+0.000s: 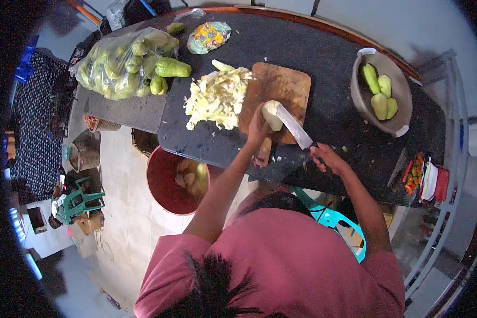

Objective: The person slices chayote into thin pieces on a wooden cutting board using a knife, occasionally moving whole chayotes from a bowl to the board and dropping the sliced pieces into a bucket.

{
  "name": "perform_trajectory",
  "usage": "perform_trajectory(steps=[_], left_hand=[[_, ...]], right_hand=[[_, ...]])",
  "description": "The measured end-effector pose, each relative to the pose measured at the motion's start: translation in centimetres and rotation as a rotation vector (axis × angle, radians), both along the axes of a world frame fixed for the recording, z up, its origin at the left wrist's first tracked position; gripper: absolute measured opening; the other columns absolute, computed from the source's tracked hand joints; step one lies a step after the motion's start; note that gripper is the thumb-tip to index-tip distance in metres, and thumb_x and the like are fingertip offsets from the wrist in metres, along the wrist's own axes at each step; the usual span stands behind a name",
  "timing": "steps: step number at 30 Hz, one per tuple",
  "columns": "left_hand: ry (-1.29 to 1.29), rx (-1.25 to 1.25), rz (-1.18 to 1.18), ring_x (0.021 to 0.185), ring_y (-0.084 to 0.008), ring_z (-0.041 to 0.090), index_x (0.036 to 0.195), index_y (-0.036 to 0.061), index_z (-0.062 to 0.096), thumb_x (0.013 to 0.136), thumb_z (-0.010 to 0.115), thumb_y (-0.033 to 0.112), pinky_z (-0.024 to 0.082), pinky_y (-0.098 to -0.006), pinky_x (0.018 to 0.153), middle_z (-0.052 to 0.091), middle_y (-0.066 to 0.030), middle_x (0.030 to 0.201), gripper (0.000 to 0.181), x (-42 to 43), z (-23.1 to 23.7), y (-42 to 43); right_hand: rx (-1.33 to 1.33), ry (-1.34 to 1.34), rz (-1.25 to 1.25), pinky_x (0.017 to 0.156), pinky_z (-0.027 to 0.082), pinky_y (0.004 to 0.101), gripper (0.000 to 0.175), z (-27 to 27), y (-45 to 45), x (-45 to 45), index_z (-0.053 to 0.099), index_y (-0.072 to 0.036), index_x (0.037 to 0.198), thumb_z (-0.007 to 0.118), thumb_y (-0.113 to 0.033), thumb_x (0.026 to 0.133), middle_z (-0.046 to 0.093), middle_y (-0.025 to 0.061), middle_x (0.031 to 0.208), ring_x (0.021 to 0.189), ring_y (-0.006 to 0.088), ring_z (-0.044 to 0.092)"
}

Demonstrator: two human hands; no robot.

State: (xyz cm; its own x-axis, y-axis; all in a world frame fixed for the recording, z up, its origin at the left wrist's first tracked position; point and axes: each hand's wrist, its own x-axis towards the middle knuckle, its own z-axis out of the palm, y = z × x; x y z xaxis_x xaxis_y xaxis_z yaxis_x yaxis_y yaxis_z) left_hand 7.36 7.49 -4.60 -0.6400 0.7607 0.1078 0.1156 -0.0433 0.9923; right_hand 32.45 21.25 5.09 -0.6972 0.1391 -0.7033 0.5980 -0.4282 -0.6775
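Observation:
My left hand (pixel 257 128) grips a pale, peeled chayote (pixel 272 121) over a wooden cutting board (pixel 289 85). The handle of a broad kitchen knife (pixel 296 128) is in my right hand (pixel 328 159). Its blade slants up to the left, and the tip end meets the upper right side of the chayote; whether it has cut in, I cannot tell. Left of the board, partly against its edge, lies a heap of pale peelings (pixel 218 99). The board's handle (pixel 264 153) points towards me, below my left wrist.
A clear plastic bag of green chayotes (pixel 123 65) lies at the back left, near a patterned cloth item (pixel 209 37). At right stands a grey basin (pixel 401 87) holding several chayotes. Below the table edge, a red bucket (pixel 159 187) contains pale pieces. Chillies (pixel 413 177) lie far right.

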Motion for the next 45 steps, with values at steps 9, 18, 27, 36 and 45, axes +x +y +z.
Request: perform_trajectory(steps=[9,18,27,36,45], left_hand=[[0.008,-0.055,0.192,0.127,-0.0285,0.035,0.135,0.0019,0.027,0.071,0.045,-0.017,0.029,-0.037,0.106,0.037,-0.0174,0.133,0.069,2.2,-0.1,1.4],[-0.005,0.0,0.252,0.125,-0.0289,0.039,0.135,0.0021,0.027,0.073,0.05,-0.015,0.03,-0.0373,0.105,0.039,-0.0181,0.131,0.068,2.7,-0.9,1.2],[-0.084,0.018,0.223,0.122,-0.0275,0.042,0.132,0.0019,0.032,0.074,0.052,-0.012,0.033,-0.0361,0.103,0.043,-0.0179,0.129,0.063,2.6,0.5,0.9],[0.044,-0.182,0.295,0.107,-0.0283,0.055,0.124,0.0049,0.038,0.077,0.057,0.001,0.043,-0.0363,0.091,0.055,-0.017,0.114,0.051,2.2,-0.9,0.2],[0.171,-0.376,0.412,0.1,-0.0377,0.053,0.115,0.0014,0.044,0.067,0.071,0.011,0.044,-0.0427,0.085,0.054,-0.0212,0.105,0.056,3.3,0.7,2.1]], right_hand=[[0.166,-0.038,-0.028,0.031,0.03,0.0274,0.027,1.3,-2.4,-1.7,0.044,-0.008,0.084,0.052,-0.033,0.092,0.044,0.0028,0.056,0.035,0.0111,0.037],[-0.046,-0.074,-0.106,0.035,0.03,0.0253,0.028,2.3,-5.1,-2.8,0.044,-0.009,0.086,0.051,-0.035,0.092,0.042,-0.0008,0.058,0.041,0.009,0.038],[-0.318,-0.001,-0.158,0.037,0.031,0.0266,0.03,3.3,-4.5,-3.5,0.049,-0.009,0.084,0.05,-0.038,0.092,0.042,-0.0009,0.058,0.041,0.0113,0.037],[0.182,0.106,-0.249,0.034,0.033,0.0251,0.026,4.7,-1.5,-5.8,0.047,-0.01,0.085,0.051,-0.034,0.092,0.045,-0.0001,0.057,0.038,0.0093,0.039],[1.067,-0.113,0.066,0.081,0.044,0.0473,0.045,-0.9,-2.1,-0.9,0.052,0.005,0.107,0.056,-0.035,0.088,0.06,0.0275,0.094,0.09,0.0458,0.056]])
